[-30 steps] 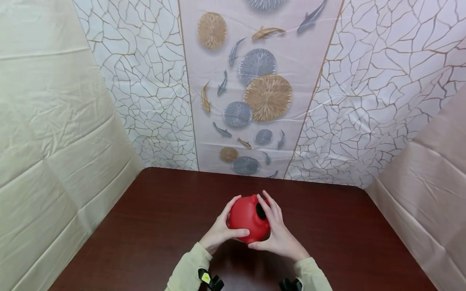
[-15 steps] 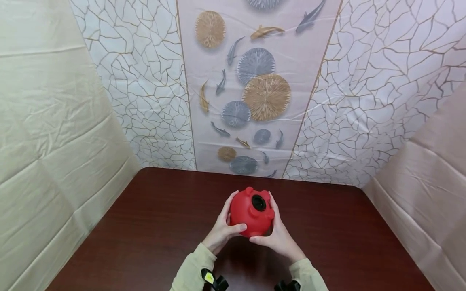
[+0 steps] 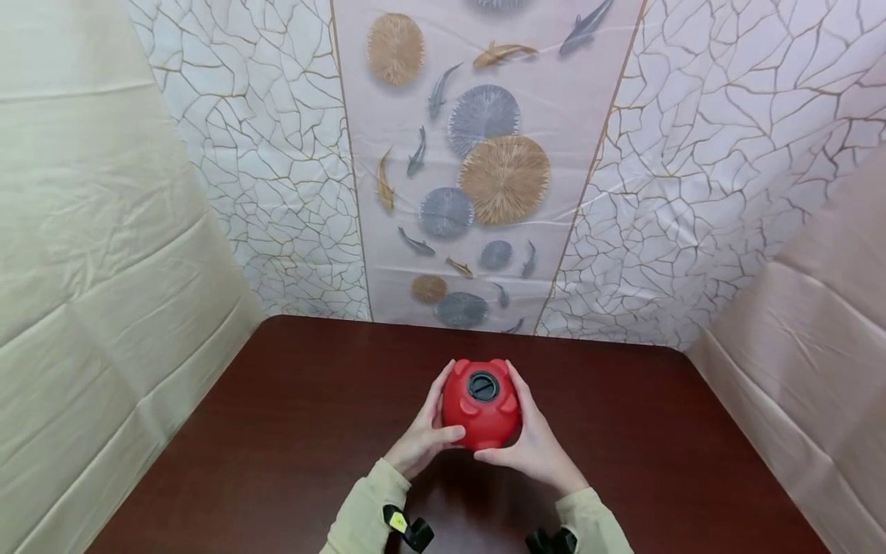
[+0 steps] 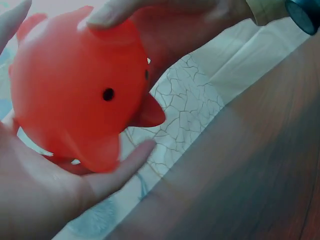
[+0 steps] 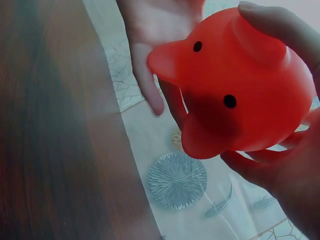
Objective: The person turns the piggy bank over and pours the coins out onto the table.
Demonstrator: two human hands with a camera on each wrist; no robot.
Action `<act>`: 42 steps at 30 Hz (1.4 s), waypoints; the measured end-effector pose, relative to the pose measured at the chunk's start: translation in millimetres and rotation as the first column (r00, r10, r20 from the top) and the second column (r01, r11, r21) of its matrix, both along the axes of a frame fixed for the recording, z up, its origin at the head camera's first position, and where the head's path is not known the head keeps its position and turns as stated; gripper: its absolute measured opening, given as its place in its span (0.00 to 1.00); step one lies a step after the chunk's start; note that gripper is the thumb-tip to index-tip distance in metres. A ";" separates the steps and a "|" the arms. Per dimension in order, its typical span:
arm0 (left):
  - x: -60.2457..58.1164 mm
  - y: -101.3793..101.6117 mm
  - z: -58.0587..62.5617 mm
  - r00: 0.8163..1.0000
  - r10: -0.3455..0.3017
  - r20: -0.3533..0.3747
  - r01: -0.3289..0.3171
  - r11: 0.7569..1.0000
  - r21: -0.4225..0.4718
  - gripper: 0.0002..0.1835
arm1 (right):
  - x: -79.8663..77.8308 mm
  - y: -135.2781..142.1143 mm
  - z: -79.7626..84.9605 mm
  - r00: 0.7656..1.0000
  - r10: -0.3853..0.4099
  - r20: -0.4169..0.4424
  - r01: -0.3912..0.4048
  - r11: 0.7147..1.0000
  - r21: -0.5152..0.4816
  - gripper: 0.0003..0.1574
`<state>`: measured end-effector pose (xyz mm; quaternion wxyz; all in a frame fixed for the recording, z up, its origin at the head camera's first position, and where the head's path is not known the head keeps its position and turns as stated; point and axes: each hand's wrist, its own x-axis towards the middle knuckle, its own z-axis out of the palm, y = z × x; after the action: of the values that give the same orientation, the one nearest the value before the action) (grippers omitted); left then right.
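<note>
Both hands hold a red piggy bank up over the table, its underside with stubby feet turned toward the head camera. A round black plug sits in that underside. My left hand grips the left side, thumb across the front. On the other side, my right hand grips it with the thumb low and fingers up along the edge. Black dot eyes and pointed ears of the piggy bank show in the right wrist view. In the left wrist view one eye of the piggy bank stands out.
Below lies a dark reddish-brown table with rounded far corners. Behind it hangs a patterned cloth with fish and round motifs. Cream cloth hangs along the left, and more cloth on the right.
The piggy bank has turned so its black plug, partly behind the right fingers earlier, now faces the head camera more fully. My right fingers have shifted to its right edge.
</note>
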<state>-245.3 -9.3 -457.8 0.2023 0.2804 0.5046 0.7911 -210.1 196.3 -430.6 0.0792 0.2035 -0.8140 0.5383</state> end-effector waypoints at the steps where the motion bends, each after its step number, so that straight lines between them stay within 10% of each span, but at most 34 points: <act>1: 0.2 0.9 -0.2 1.000 0.010 -0.021 -0.010 1.000 -0.023 0.49 | 0.9 0.8 -0.4 1.000 -0.005 -0.007 0.005 1.000 0.019 0.75; 10: 5.5 9.6 4.8 0.983 0.138 -0.122 -0.163 0.961 -0.224 0.54 | 7.8 1.8 -4.1 0.999 -0.042 -0.031 0.044 0.995 0.089 0.75; 20: 4.8 12.2 0.6 0.960 0.233 -0.153 -0.267 0.930 -0.253 0.51 | 5.3 7.1 0.0 0.999 0.017 -0.031 -0.012 0.984 0.175 0.73; 26: 2.2 11.5 1.8 0.929 0.290 -0.231 -0.350 0.892 -0.285 0.50 | 5.8 20.3 19.9 0.995 0.096 -0.023 -0.091 0.982 0.167 0.60; 31: 2.6 10.7 1.1 0.921 0.315 -0.228 -0.375 0.876 -0.303 0.50 | 13.3 16.9 46.5 0.971 0.067 -0.229 -0.015 0.975 0.221 0.35; 36: 1.2 10.0 1.7 0.929 0.295 -0.224 -0.356 0.879 -0.318 0.50 | 11.0 0.0 69.1 0.905 0.107 -0.412 0.090 0.897 0.432 0.16; 42: 3.0 12.7 3.4 0.940 0.264 -0.218 -0.325 0.887 -0.328 0.49 | -2.6 -8.9 75.4 0.798 0.224 -0.559 0.252 0.718 0.648 0.13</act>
<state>-242.3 3.4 -454.5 0.0843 0.2239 0.6926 0.6804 -212.7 187.4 -355.2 0.2553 0.3713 -0.8873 0.0982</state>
